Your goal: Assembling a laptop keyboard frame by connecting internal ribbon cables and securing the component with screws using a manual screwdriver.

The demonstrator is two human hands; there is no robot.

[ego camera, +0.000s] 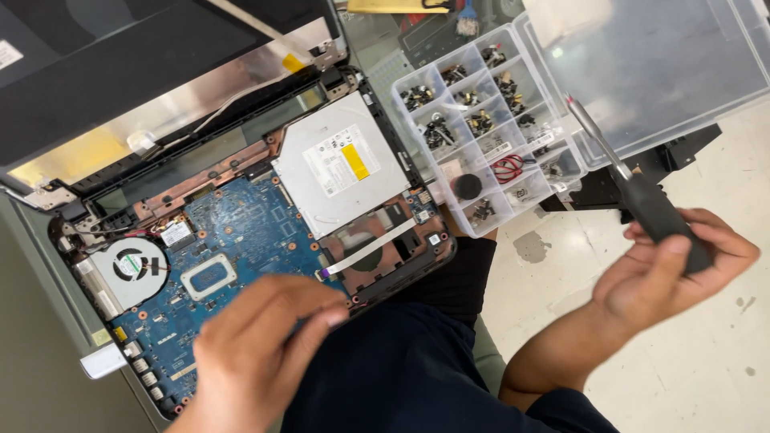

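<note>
The right hand (pixel 670 273) grips a black-handled metal screwdriver (pixel 634 188) at the right, its long axis slanting, tip pointing far-left over the clear plastic compartment box (pixel 481 120). The left hand (pixel 257 345), fingers pinched together, hovers over the opened laptop's blue circuit board (pixel 241 232).

Only 1 view, worn on the person's head, looks steeply down and close onto the opened laptop (pixel 241 232) on the desk (pixel 32 353), the person's lap and the floor (pixel 698 353) to its right.
</note>
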